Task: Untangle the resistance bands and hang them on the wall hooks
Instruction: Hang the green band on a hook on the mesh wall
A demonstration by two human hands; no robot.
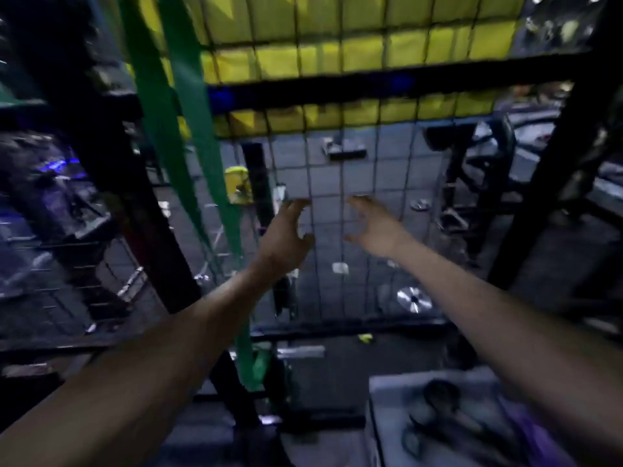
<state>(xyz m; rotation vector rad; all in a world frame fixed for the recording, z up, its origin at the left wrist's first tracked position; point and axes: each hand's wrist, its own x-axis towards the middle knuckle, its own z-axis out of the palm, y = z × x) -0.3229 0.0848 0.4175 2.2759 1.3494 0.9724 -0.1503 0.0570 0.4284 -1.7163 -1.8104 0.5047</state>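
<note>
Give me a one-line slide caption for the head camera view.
Both empty hands, left hand and right hand, reach toward a wire grid panel beside a hanging green resistance band.

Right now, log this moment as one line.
left hand open, empty | right hand open, empty | green band hanging | wire grid ahead

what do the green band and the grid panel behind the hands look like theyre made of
Green band: probably rubber or latex, matte; it hangs as a flat, limp strip.
Grid panel: likely metal wire, dark-coated; thin straight rods cross in even squares. Blur leaves both uncertain.
</note>
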